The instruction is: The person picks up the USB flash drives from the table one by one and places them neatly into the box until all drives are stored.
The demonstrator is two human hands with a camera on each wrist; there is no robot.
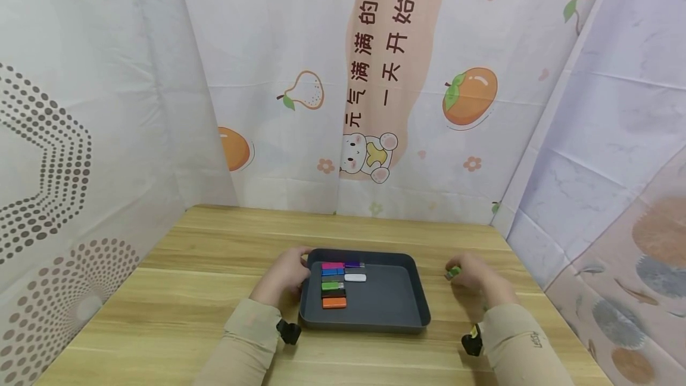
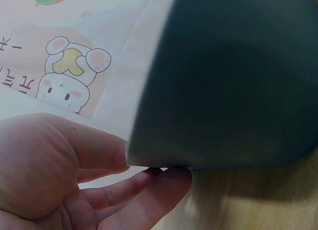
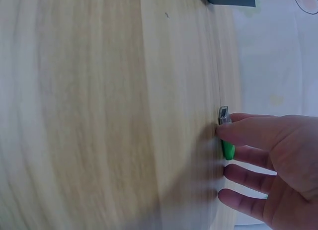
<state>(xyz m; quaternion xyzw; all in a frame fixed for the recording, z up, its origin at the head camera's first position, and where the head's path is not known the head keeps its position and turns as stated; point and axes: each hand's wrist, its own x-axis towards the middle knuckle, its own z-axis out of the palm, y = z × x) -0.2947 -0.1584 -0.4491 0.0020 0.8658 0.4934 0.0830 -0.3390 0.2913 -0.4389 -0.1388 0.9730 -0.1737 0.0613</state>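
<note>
A dark grey tray [image 1: 375, 321] lies on the table, with several USB flash drives in two columns at its left side. The left column has a pink one [image 1: 332, 265], a blue one [image 1: 332, 271], a green one [image 1: 331, 286] and an orange one [image 1: 334, 302]; a white one [image 1: 355, 277] sits to their right. My left hand [image 1: 289, 270] grips the tray's left side, thumb on the wall and fingertips under the bottom edge in the left wrist view. Right of the tray, my right hand [image 3: 278, 160] pinches a green USB flash drive [image 3: 228, 148] close over the table, its metal connector showing.
The wooden table [image 1: 177, 290] runs back to a printed curtain [image 1: 300, 153]. More cloth hangs at the left [image 1: 134, 106] and right [image 1: 632, 153] sides. A small black device is strapped to each wrist, at the left [image 1: 289, 332] and right [image 1: 472, 343] cuffs.
</note>
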